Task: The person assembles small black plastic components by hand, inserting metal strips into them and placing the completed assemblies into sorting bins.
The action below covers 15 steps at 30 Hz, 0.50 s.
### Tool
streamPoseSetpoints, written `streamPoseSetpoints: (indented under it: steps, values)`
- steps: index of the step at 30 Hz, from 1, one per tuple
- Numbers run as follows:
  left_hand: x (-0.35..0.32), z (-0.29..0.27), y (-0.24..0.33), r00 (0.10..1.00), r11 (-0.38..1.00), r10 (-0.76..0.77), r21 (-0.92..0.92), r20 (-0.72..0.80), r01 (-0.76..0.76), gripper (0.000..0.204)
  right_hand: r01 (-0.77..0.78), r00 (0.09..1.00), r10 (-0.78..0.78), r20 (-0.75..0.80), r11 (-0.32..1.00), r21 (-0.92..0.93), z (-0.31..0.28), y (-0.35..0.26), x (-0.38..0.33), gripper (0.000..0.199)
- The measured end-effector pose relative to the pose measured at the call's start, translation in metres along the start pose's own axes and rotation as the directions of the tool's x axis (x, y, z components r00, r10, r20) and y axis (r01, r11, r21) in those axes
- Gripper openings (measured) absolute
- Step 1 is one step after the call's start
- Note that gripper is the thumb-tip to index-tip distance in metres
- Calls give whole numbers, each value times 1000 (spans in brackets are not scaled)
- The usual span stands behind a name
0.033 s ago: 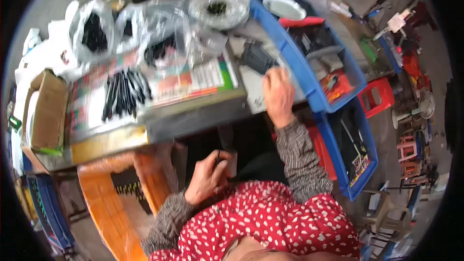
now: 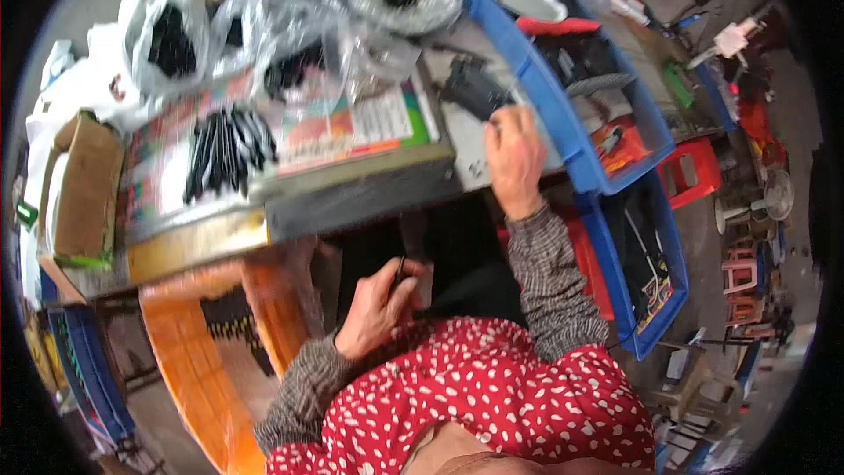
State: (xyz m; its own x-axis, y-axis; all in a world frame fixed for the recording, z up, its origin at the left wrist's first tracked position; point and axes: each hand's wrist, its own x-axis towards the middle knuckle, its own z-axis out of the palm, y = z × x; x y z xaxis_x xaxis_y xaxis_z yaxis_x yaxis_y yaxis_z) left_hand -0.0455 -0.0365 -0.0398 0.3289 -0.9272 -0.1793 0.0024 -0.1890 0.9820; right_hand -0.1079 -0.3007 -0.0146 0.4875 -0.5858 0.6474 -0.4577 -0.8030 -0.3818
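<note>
Held low in front of my lap, my left hand (image 2: 378,306) is closed round a small black piece (image 2: 401,267); only its tip shows between thumb and fingers. My right hand (image 2: 517,158) reaches over the right part of the workbench, fingers bent together at the near edge of a pile of flat black parts (image 2: 475,86). Whatever its fingertips pinch is too small to make out. The pile lies on a pale board (image 2: 470,145), beside a blue bin. Left of it, a bundle of long, slim black pieces (image 2: 230,149) rests on a colourful printed sheet (image 2: 303,145).
Clear plastic bags (image 2: 171,40) of black parts line the back. The blue bin (image 2: 576,154) flanks my right hand; a lower blue bin (image 2: 629,334) sits near a red stool (image 2: 686,171). A cardboard box (image 2: 86,193) stands left; an orange crate (image 2: 198,369) is below the bench.
The bench sits slightly higher in the picture and looks sharper. Both hands keep nearly the same places, my right hand still at the black pile.
</note>
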Motion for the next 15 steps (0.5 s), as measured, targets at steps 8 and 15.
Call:
streamPoseSetpoints:
  steps: [8, 15]
  values:
    - [4, -2, -4, 999, 975, -24, -221, 26, 29, 19, -234, 845, -203, 494, 691, 684, -39, -59, -62, 14]
    - [-5, 4, 4, 996, 986, 43, -165, 79, -30, 21, -590, 691, -254, 677, 343, 731, -46, -69, -83, 12]
